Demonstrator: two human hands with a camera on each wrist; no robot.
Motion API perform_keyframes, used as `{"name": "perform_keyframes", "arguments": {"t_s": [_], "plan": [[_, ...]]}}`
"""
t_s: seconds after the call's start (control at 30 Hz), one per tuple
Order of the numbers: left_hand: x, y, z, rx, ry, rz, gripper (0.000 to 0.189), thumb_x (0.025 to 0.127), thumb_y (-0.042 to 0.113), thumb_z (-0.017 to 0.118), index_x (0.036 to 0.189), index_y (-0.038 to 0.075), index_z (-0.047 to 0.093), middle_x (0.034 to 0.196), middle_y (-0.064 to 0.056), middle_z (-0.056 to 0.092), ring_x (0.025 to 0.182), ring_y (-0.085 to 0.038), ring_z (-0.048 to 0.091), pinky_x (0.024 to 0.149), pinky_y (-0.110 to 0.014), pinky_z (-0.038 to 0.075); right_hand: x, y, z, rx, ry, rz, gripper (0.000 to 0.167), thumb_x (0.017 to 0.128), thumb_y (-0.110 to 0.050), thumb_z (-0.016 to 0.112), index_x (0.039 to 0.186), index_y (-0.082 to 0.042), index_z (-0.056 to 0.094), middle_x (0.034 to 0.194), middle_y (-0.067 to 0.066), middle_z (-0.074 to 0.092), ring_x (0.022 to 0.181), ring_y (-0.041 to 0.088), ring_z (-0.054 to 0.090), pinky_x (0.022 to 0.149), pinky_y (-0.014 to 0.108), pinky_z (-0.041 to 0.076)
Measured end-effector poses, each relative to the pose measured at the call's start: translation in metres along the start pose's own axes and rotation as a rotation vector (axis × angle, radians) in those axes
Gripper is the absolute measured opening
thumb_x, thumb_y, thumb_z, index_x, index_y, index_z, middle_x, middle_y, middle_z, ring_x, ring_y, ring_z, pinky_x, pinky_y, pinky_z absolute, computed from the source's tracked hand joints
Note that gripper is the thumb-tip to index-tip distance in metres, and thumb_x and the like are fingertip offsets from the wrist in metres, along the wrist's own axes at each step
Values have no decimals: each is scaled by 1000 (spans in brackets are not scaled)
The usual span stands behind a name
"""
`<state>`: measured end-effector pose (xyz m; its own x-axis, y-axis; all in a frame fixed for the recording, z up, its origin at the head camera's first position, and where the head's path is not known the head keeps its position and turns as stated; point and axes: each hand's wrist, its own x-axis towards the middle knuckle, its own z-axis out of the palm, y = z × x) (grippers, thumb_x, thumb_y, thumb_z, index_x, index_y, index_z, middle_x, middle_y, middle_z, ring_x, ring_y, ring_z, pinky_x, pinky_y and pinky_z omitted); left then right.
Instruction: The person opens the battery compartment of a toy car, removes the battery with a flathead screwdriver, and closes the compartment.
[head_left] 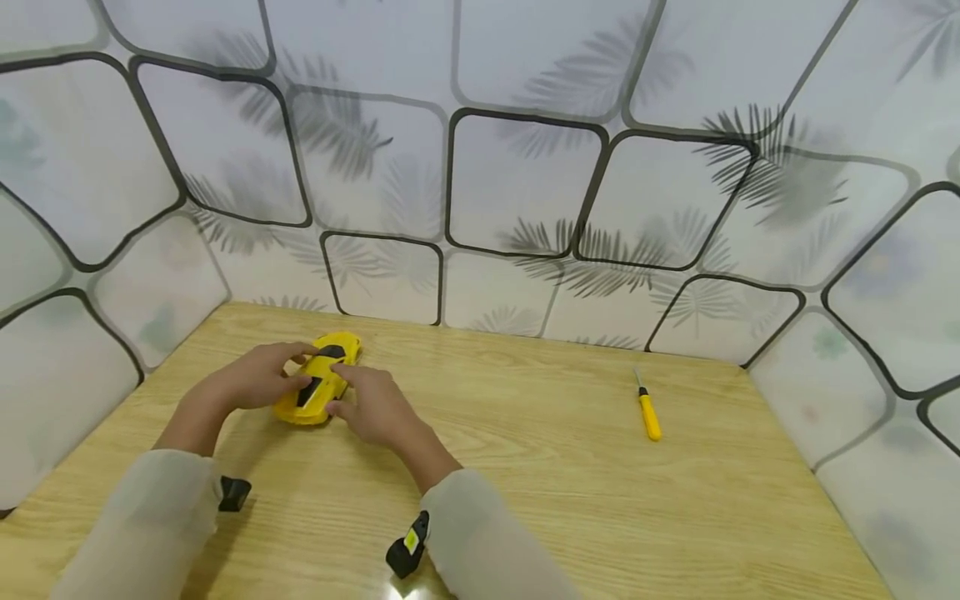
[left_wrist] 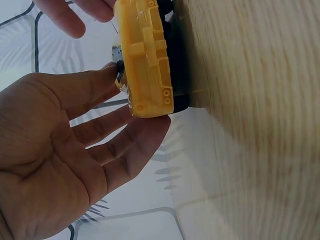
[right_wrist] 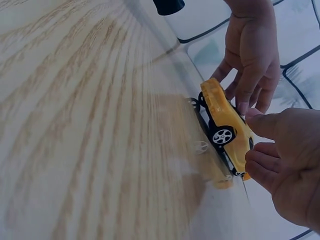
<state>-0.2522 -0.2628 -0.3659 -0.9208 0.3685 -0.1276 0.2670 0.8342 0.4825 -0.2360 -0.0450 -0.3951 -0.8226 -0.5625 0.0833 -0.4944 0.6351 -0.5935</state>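
Observation:
A yellow toy car [head_left: 324, 367] with black windows is at the left of the wooden table, between both hands. My left hand [head_left: 255, 377] holds its left side, the thumb near the rear window and fingers along the flank, as the left wrist view shows with the car's rear end [left_wrist: 142, 65] facing me. My right hand [head_left: 377, 408] grips the opposite side, its thumb and fingertips on the body. In the right wrist view the car's side [right_wrist: 216, 102] shows silver-spoked wheels close above the tabletop; whether every wheel touches it I cannot tell.
A screwdriver [head_left: 650, 418] with a yellow handle lies on the right part of the table [head_left: 525, 467], its tip toward the back. Patterned wall covering [head_left: 517, 183] rises behind the table and along both sides. Black wrist cameras [head_left: 406, 550] sit at both cuffs.

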Motion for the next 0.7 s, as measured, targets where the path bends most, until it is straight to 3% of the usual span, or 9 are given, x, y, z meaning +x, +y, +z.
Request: {"name": "perform_keyframes", "arguments": {"t_s": [0.37,0.53,0.7], "plan": [[0,-3,-1,-44,-13,-5,53,100,19,67,144,-5,49,131,-35,58,112,-45,63,87,-52,59,5,4,12,232,48,107,51,98,-25,72,145,-12,59,125,-2,71,112,6,66,88,16,55],[-1,-5,-1,-126,-31,-14,55,99,16,69,145,-7,48,134,-38,54,105,-38,67,76,-41,62,9,5,15,239,56,125,49,96,-26,73,142,-11,62,128,-2,70,113,4,65,92,17,54],[-4,-9,-2,-232,-54,-35,57,98,10,69,147,-8,44,138,-40,48,102,-32,69,74,-39,64,12,7,17,224,39,138,48,95,-28,74,140,-14,64,133,-3,68,119,5,63,97,20,53]]}}
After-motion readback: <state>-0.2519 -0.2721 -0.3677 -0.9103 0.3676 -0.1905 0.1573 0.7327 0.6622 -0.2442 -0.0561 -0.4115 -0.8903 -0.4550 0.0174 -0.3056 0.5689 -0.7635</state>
